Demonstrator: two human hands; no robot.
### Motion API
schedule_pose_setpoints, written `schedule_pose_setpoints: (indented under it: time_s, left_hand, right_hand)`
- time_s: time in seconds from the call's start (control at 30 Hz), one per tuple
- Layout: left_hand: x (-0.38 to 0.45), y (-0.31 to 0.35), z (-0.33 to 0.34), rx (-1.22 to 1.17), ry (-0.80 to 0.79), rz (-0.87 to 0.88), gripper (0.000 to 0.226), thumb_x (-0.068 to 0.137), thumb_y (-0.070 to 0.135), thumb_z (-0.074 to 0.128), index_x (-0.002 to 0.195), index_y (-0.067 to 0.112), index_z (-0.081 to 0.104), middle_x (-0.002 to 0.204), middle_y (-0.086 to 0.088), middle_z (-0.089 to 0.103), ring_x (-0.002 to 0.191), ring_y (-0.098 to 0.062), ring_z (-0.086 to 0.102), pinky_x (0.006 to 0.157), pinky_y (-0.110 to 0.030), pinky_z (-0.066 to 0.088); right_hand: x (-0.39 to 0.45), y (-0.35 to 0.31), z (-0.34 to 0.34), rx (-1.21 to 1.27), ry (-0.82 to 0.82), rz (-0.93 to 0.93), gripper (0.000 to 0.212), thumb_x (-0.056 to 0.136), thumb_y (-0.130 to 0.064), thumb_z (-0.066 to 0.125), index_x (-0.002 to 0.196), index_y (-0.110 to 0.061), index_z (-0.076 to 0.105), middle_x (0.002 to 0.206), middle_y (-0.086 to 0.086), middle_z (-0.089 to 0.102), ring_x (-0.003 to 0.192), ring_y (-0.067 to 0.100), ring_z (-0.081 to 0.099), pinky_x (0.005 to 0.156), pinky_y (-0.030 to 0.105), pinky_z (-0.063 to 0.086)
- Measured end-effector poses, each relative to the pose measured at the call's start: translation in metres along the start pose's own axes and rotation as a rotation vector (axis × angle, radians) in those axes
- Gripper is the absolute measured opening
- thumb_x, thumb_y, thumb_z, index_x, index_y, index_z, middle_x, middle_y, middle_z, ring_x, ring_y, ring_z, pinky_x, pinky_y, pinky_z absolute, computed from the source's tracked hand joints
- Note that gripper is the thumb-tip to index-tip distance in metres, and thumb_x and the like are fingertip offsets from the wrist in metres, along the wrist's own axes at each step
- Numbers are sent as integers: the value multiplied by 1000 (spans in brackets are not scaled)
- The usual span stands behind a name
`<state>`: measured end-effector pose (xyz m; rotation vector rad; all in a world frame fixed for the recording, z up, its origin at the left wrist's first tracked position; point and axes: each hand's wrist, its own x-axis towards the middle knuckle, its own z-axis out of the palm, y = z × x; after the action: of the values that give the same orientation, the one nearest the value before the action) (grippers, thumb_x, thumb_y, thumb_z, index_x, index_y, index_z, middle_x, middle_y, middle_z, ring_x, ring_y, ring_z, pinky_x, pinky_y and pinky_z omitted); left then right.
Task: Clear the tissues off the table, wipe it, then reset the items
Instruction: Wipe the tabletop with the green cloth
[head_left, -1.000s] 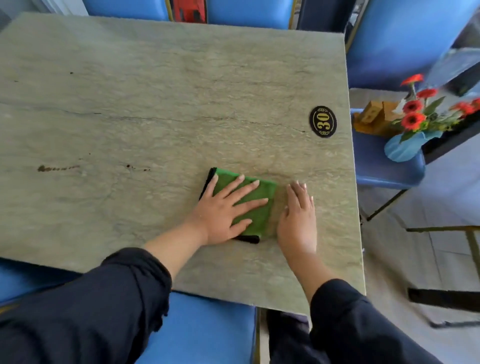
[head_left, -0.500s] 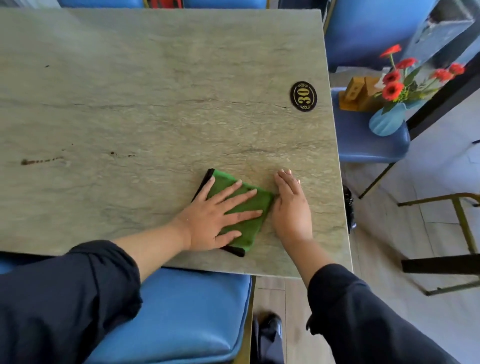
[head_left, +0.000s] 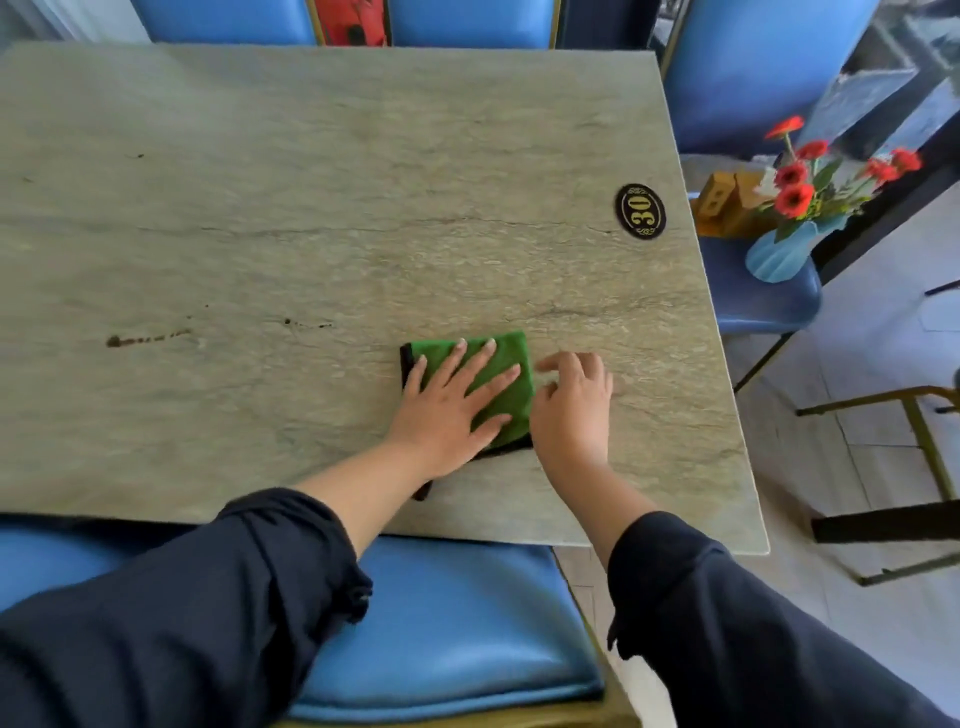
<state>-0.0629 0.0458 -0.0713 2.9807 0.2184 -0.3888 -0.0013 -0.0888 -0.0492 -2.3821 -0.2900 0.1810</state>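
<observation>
A folded green cloth (head_left: 506, 358) with a black edge lies on the pale stone table (head_left: 311, 182), near its front right part. My left hand (head_left: 447, 410) presses flat on the cloth with fingers spread. My right hand (head_left: 574, 410) rests beside the cloth's right edge, fingers curled and touching the cloth's side. Brown stains (head_left: 145, 338) and smaller specks (head_left: 306, 323) mark the table to the left of the cloth. No tissues show on the table.
A black oval number plate "30" (head_left: 640, 211) sits near the table's right edge. On a blue chair (head_left: 763, 296) at the right stand a blue vase of red flowers (head_left: 779, 254) and a wooden box (head_left: 727, 202). More blue chairs (head_left: 447, 613) surround the table.
The cloth has turned squarer to the table under my left hand. My right hand went from flat on the table to curled against the cloth's right edge.
</observation>
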Motion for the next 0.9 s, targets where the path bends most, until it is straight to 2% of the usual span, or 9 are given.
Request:
schedule_pose_setpoints:
  time_s: [0.1,0.2,0.3,0.4,0.5,0.57,0.7,0.8,0.9]
  left_hand:
    - [6,-30,-21,-68,188,85,45,99,40,31,144,37,31,154,9,30,139,-16,31,105,-41,28]
    - [0,-78,-28,-171,403,-22,40,93,20,40,131,26,52,137,1,52,124,-23,49,95,-39,40]
    - [-21,-133,-17,-215,492,-273,43,88,13,45,131,16,51,138,-9,49,126,-29,47,98,-43,40]
    - [-41,-181,-4,-151,447,-453,50,91,17,45,140,6,40,147,-17,37,135,-34,36,109,-46,31]
    - [-51,-212,10,-178,393,-528,58,96,24,37,147,0,24,156,-18,20,145,-31,18,118,-43,13]
    - [-51,-217,16,-193,393,-523,57,97,23,33,148,2,20,159,-13,13,147,-26,11,119,-38,5]
    - [-49,-219,15,-214,475,-502,57,91,21,23,141,-1,38,153,-15,31,143,-30,27,117,-41,16]
    - [-49,-225,15,-234,482,-475,62,89,24,12,141,1,39,153,-13,30,143,-27,25,118,-39,14]
    - [-48,-226,14,-231,469,-482,61,91,23,11,142,1,37,154,-12,29,144,-26,23,119,-39,15]
  right_hand:
    - [-6,-36,19,-39,-26,55,32,87,0,39,108,-12,61,120,9,47,116,27,35,94,26,28]
    - [-10,-57,47,-258,-122,114,43,95,-19,38,138,-15,39,147,12,31,137,32,19,115,39,17]
    - [-11,-60,74,-477,-246,102,61,100,-44,22,152,-19,3,160,9,-7,145,36,-15,117,51,-9]
    - [-5,-61,94,-586,-216,58,64,99,-46,11,152,-15,-9,158,12,-20,143,32,-25,116,51,-15]
    - [13,-81,115,-614,-175,90,65,99,-45,9,151,-11,-11,157,12,-21,144,30,-23,117,50,-11]
    - [23,-103,137,-617,-200,10,67,98,-49,9,151,-13,-11,158,7,-21,144,33,-22,117,51,-10]
    - [-8,-135,170,-660,-361,-482,62,96,-56,12,151,-32,-3,161,-2,-8,144,36,-18,116,55,-9]
    - [-22,-116,154,-680,-444,-692,58,96,-58,15,150,-40,5,160,-6,2,147,32,-9,117,51,-2]
    - [8,-95,134,-734,-351,-551,58,95,-59,13,149,-43,-2,161,-7,-4,147,25,-14,119,47,-4]
